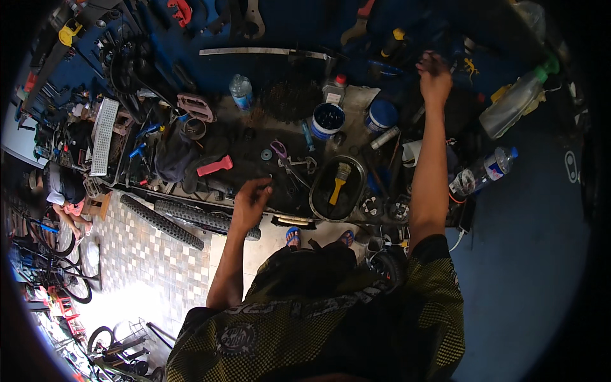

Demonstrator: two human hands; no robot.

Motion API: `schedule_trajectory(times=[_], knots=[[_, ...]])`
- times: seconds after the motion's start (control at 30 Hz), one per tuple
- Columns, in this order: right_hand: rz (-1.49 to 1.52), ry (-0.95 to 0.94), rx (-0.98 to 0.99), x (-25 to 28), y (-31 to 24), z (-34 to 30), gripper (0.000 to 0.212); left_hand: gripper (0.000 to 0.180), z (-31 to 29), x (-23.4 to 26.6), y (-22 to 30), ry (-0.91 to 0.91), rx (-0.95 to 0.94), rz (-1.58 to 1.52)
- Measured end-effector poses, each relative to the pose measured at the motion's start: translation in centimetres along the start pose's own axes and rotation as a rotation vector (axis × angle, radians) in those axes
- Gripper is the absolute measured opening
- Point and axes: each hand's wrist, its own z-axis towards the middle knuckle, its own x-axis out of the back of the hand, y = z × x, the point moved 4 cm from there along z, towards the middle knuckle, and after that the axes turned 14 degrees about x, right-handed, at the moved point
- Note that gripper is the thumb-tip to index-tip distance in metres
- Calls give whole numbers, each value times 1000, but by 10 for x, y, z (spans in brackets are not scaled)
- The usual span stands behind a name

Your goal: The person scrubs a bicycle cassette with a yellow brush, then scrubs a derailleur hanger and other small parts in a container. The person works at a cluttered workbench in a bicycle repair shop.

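My left hand (252, 202) hovers over the front of the cluttered workbench (245, 149). Its thumb and fingers are pinched together, and a tiny thing at the fingertips is too small to name. Near it lie scissors with purple handles (279, 150), a small round disc (266, 154) and a red grip-shaped piece (215, 166). My right arm stretches far forward, with my right hand (435, 79) up at the dark blue wall among hanging tools. Its fingertips are dark and blurred, so whether they hold a tool is unclear. A yellow-handled tool (393, 43) hangs left of it.
An oval tray (312, 202) holds a yellow-handled brush (338, 184). Behind stand an open tub (328, 121), a blue-lidded tub (382, 114) and a water bottle (240, 92). Plastic bottles are at right. Tyres (162, 223) lie below the bench edge; a person (63, 191) sits at far left near bicycles.
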Motion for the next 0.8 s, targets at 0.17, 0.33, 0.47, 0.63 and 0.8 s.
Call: schedule_trajectory(times=[0.17,0.33,0.47,0.63,0.8], knots=[[-438,-316,-29,0,22,-27,32,29,1,-9,-2,2,-99,7],[-571,-428,-151,33,4,-103,34,28,2,-13,-8,-34,-88,21],[-678,-738,-335,50,-9,-192,35,28,4,-15,-20,-63,-84,46],[-807,-981,-444,54,-37,-258,38,26,8,-29,-29,-168,12,59],[-881,-1118,-372,42,-2,-292,37,27,15,-53,-5,-246,-154,44]])
